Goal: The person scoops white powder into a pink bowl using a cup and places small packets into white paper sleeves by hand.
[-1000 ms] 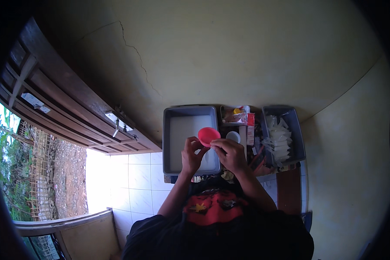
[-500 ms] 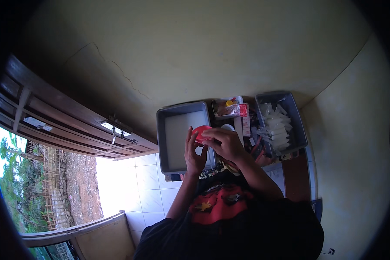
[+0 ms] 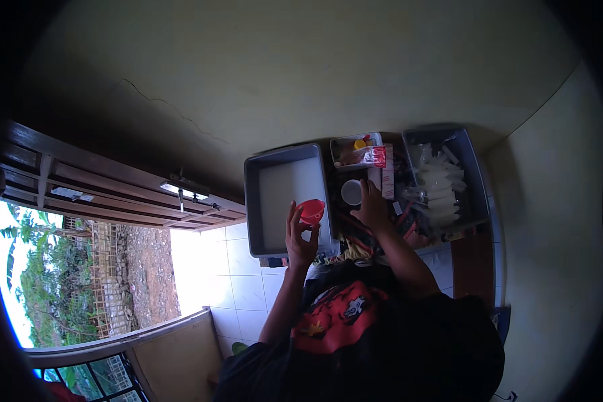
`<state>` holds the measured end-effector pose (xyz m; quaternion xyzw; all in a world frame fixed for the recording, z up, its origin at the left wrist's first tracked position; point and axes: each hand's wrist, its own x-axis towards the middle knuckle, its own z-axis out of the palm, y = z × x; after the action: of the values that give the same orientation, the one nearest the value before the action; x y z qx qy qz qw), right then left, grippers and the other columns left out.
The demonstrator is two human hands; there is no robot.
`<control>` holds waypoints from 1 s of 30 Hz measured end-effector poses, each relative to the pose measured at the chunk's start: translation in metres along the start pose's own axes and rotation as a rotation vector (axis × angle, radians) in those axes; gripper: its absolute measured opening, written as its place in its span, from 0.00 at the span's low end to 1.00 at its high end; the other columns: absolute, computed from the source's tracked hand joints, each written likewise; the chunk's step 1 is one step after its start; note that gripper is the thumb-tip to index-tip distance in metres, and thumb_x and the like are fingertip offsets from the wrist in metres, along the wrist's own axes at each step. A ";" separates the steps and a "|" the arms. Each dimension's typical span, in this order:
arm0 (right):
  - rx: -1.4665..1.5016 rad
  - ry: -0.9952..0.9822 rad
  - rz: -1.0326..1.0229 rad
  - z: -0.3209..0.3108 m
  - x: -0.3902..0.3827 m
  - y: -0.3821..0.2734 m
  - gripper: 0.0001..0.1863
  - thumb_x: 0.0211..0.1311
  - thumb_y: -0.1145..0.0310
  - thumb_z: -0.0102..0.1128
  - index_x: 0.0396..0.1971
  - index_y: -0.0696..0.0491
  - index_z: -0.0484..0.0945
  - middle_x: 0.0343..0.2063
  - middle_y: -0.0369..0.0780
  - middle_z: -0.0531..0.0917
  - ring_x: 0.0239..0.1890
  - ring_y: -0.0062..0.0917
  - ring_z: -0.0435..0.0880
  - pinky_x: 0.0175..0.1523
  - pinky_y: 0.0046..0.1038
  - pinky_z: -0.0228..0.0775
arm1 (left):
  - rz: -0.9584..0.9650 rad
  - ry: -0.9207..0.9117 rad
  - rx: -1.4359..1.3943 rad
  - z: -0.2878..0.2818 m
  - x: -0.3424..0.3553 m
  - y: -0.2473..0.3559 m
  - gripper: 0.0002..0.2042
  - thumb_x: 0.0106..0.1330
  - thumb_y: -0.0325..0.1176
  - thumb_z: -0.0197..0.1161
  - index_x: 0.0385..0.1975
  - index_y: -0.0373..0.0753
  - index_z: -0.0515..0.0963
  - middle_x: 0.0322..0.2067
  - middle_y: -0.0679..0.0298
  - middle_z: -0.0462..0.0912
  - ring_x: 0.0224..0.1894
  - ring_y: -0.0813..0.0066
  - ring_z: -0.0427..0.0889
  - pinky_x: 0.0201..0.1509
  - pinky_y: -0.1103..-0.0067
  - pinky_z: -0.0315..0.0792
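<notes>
Wall [image 3: 328, 74] at twelve o'clock. My left hand [image 3: 302, 245] pinches funnel [image 3: 311, 212]; slackening could drop it. Right hand [image 3: 374, 208] spreads by cup [image 3: 350, 192].

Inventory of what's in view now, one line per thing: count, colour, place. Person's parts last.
funnel-like piece: 1, red, in left hand
tub: 1, grey, left, white contents inside
second tub: 1, grey, right
bags: several, overlapping, whitish, in right tub
cup: 1, white, between tubs
tray: 1, white, beyond cup
yellow item: 1, yellow, in tray
door: 1, brown, left
wall: pale, behind tubs
floor tiles: several, white, below left tub
plants: uncounted, green, outside, far left
shirt: 1, dark with red print, lower centre
left hand: 1, bare, over left tub
right hand: 1, bare, at cup's right side, contact unclear
</notes>
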<state>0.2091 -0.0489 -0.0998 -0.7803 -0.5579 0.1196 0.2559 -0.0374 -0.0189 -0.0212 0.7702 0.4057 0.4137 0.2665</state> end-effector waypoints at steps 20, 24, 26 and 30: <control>0.340 0.283 -0.218 -0.014 0.011 -0.109 0.59 0.47 0.63 0.85 0.77 0.59 0.57 0.63 0.54 0.74 0.65 0.49 0.76 0.70 0.46 0.70 | 0.082 0.104 -0.082 -0.073 0.032 -0.042 0.37 0.64 0.18 0.71 0.73 0.37 0.64 0.75 0.41 0.61 0.65 0.48 0.80 0.49 0.72 0.90; 0.402 0.238 -0.189 0.005 0.009 -0.145 0.58 0.45 0.68 0.86 0.76 0.59 0.59 0.61 0.54 0.76 0.65 0.49 0.77 0.69 0.45 0.70 | 0.119 0.149 -0.108 -0.096 0.040 -0.073 0.36 0.65 0.17 0.71 0.73 0.39 0.64 0.76 0.41 0.60 0.69 0.45 0.77 0.52 0.70 0.90; 0.351 0.236 -0.203 0.032 0.013 -0.147 0.56 0.44 0.69 0.85 0.74 0.59 0.61 0.61 0.54 0.76 0.64 0.49 0.77 0.69 0.44 0.71 | 0.143 0.186 -0.085 -0.103 0.045 -0.084 0.34 0.65 0.16 0.71 0.70 0.39 0.67 0.75 0.40 0.60 0.70 0.42 0.74 0.52 0.69 0.90; 0.195 0.178 -0.246 0.075 0.017 -0.155 0.48 0.44 0.74 0.84 0.67 0.57 0.67 0.62 0.52 0.76 0.64 0.50 0.78 0.68 0.44 0.72 | 0.144 0.178 -0.107 -0.107 0.039 -0.126 0.33 0.64 0.17 0.71 0.69 0.40 0.67 0.75 0.40 0.61 0.71 0.40 0.73 0.53 0.67 0.90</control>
<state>0.0536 0.0256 -0.0786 -0.6852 -0.6101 0.0713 0.3913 -0.1672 0.0891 -0.0438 0.7423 0.3485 0.5197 0.2398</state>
